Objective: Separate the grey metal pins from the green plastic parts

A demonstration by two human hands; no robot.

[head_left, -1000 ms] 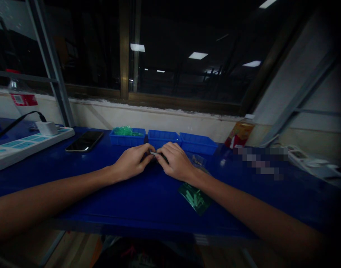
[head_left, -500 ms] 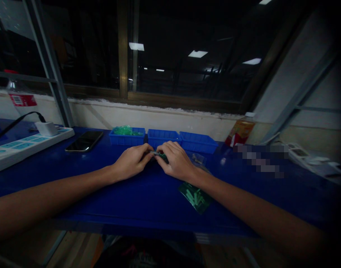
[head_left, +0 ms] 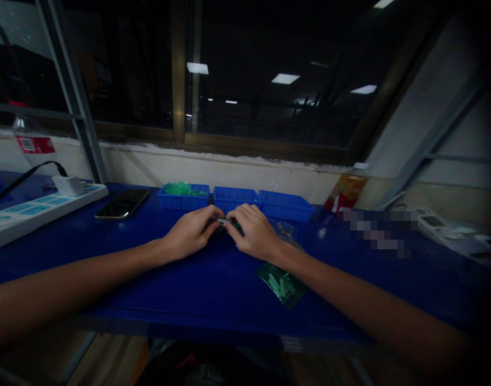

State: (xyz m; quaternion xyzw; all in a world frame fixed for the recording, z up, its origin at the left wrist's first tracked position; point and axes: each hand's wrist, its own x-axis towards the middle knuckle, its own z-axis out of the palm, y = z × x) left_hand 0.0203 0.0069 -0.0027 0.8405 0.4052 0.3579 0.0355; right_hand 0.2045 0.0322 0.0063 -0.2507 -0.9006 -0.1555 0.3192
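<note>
Both my hands meet over the blue table, in front of the blue bins. Between their fingertips is a small grey strip-like piece, too small and dim to name. My left hand is closed, pinching its left end with thumb and fingers. My right hand is closed around the other end, with a bit of dark green showing under its fingers. Beneath my right wrist lies a clear bag of green strips. Another small clear bag with thin pieces lies just beyond that wrist, partly hidden.
A blue bin with green plastic stands beside two more blue bins along the wall. To the left are a phone and a white power strip. A bottle with a red label stands at the back right.
Both hands stay in nearly the same place. The grey piece between the fingertips shows a little more now, seemingly turned slightly.
</note>
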